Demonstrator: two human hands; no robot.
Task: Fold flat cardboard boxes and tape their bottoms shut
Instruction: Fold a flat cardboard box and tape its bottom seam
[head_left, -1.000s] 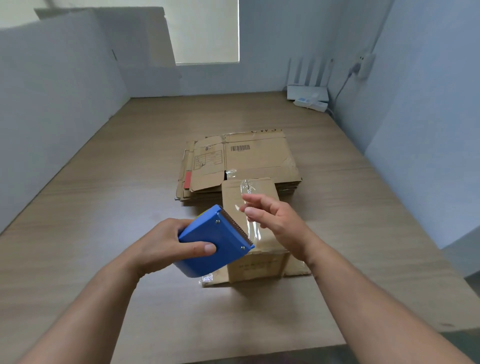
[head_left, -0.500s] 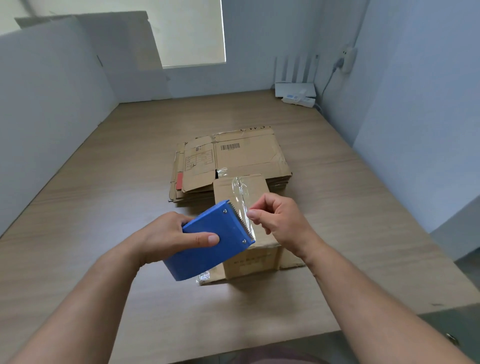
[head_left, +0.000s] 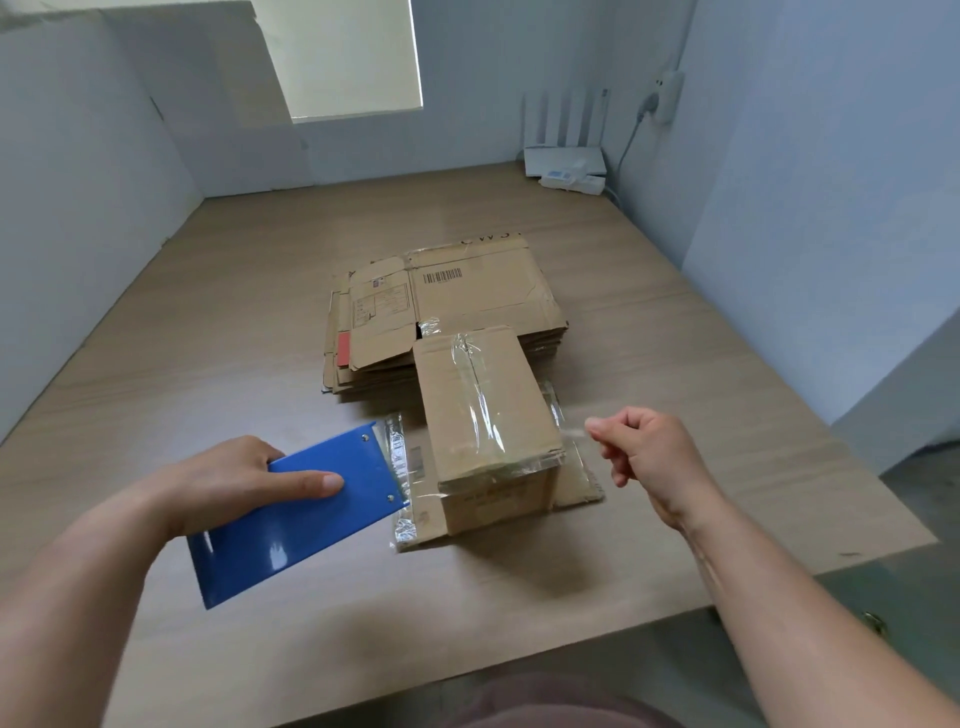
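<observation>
- Worktop (head_left: 208, 338) — wood-grain surface that carries every item below.
- Stack of flat boxes (head_left: 467, 291) — unfolded cardboard, lying beyond the folded box and touching its far side; still to be erected.
- Folded box (head_left: 478, 405) — stands bottom-up in front of the stack, between the two hands. One clear strip already runs along its centre seam, and loose flaps spread on the worktop at its base.
- Tape dispenser (head_left: 291, 525) — blue, tilted, its toothed end just beside the box's left side. A second ago it was held over the box top; it has since swung out and down to the left.
- Left hand (head_left: 228, 478) — clasps the dispenser, thumb laid across its upper face.
- Right hand (head_left: 649, 452) — curled, thumb and forefinger pinching the tape end. It met the dispenser's teeth a moment earlier and has since drawn away to the right of the box, near its upper right edge but not touching the cardboard.
- Tape strip (head_left: 571, 432) — faint and clear, it appears to stretch from the dispenser across the box's near edge to the right hand. Judged a fresh length pulled out, ready to press down as a second seal.
</observation>
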